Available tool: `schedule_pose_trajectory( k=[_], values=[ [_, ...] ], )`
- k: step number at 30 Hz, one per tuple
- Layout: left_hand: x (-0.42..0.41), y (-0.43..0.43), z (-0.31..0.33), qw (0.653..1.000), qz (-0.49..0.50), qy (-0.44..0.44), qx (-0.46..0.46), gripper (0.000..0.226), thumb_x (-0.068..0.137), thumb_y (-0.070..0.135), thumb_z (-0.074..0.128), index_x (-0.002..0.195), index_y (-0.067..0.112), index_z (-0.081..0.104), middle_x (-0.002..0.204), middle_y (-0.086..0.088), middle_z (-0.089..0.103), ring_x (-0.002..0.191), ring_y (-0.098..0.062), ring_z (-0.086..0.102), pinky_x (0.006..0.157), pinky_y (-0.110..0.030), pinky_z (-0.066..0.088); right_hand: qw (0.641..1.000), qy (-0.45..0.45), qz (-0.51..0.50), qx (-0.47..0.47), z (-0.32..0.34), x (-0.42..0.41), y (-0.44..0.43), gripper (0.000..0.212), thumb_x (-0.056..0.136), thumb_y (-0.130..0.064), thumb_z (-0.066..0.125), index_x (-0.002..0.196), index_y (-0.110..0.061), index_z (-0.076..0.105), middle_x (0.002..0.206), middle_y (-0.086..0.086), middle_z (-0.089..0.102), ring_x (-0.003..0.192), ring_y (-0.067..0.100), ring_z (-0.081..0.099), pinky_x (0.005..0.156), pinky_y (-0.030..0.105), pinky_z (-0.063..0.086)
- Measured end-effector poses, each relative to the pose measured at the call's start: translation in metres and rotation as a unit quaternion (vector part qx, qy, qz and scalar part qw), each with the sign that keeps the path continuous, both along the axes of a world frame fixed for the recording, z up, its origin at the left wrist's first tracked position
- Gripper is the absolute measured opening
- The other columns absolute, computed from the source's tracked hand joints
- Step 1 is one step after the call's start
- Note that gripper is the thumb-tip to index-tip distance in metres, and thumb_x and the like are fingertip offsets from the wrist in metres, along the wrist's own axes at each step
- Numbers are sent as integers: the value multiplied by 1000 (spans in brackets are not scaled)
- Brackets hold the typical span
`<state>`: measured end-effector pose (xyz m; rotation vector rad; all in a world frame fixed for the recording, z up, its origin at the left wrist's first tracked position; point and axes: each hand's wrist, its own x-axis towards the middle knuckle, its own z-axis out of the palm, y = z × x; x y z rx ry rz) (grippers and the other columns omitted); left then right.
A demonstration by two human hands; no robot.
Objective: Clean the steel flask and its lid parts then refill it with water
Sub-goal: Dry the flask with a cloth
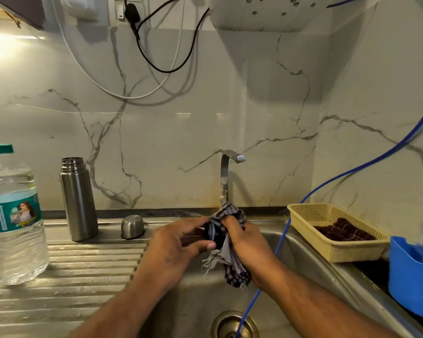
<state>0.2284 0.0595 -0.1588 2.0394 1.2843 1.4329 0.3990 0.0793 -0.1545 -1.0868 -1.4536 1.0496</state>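
The steel flask (77, 200) stands upright and uncapped on the ribbed drainboard (59, 269), left of the sink. Its steel cup lid (132, 226) sits upside down beside it. Over the sink basin (195, 296), my left hand (175, 245) grips the dark inner stopper (211, 234). My right hand (244, 242) holds a checked cloth (230, 259) against the stopper, its frayed end hanging down. Much of the stopper is hidden by fingers and cloth.
A large plastic water bottle (12, 215) with a green cap stands at the far left. The tap (226, 176) rises behind my hands. A blue hose (279, 245) runs into the drain (235, 324). At right are a yellow basket (337, 232) holding a dark cloth, and a blue tub (413, 276).
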Motion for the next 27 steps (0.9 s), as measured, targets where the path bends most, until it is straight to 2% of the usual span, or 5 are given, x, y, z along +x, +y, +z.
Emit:
schedule_pose_trajectory(
  k=[5,9,13,18,27],
  values=[
    [1,-4,3,926,-102,-264,-249,60,87,54,62,108,-1,71,88,-17,74,77,-28,70,71,-33,60,979,-82,-29,186,-3,3,2,12,100,-35,59,111,-32,63,97,-10,73,92,-2,67,72,11,47],
    [1,-4,2,890,-161,-317,-285,45,84,38,69,102,-2,76,83,-18,69,72,-21,64,66,-28,59,945,-147,0,294,-9,6,5,16,94,-31,65,109,-32,58,97,-8,68,92,8,66,76,20,51],
    [-2,1,-3,994,-52,-30,-89,31,85,35,76,116,35,76,106,14,77,102,-5,71,95,-34,55,996,-32,2,85,-6,2,5,22,101,-40,54,107,-26,70,95,-8,76,91,6,71,80,23,53],
    [-5,4,1,998,-30,52,-34,54,81,9,79,122,43,70,120,29,67,115,8,61,104,-26,52,973,105,82,-186,-5,-3,5,49,97,-52,55,107,-8,76,91,11,77,78,24,73,73,35,56],
    [-3,-8,5,893,-161,-261,-329,58,88,45,57,109,-7,67,87,-21,68,72,-24,63,62,-30,56,950,-155,0,272,-11,3,6,19,97,-34,63,115,-33,57,103,-12,67,98,2,64,78,14,48]
  ],
)
